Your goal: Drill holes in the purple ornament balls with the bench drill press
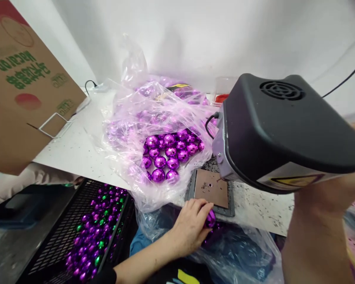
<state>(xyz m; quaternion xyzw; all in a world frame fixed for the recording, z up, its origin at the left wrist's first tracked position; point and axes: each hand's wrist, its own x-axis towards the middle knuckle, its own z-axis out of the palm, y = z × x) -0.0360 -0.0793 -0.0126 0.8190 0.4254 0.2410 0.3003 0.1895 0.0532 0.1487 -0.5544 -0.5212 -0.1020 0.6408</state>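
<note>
My left hand (pixel 192 221) has its fingers closed around a shiny purple faceted ball (pixel 210 219), at the front edge of the worktable. Just beyond it lies a brown square board (pixel 212 188) with a small hole, on a grey base. A black machine housing (pixel 281 130) with a round vent and a warning label overhangs the base from the right. My right hand (pixel 337 193) is raised against the housing's right side and underside; its fingers are mostly hidden, so its grip does not show. More purple balls (pixel 165 156) fill an open clear plastic bag (pixel 127 134) behind the board.
A black crate (pixel 53 236) of small purple and green balls stands below at left. A cardboard box (pixel 29 90) leans over the table's left end. Dark flecks litter the white tabletop (pixel 263 209). A clear container (pixel 223 92) with something red sits behind. Another person's sleeve (pixel 14 183) shows at left.
</note>
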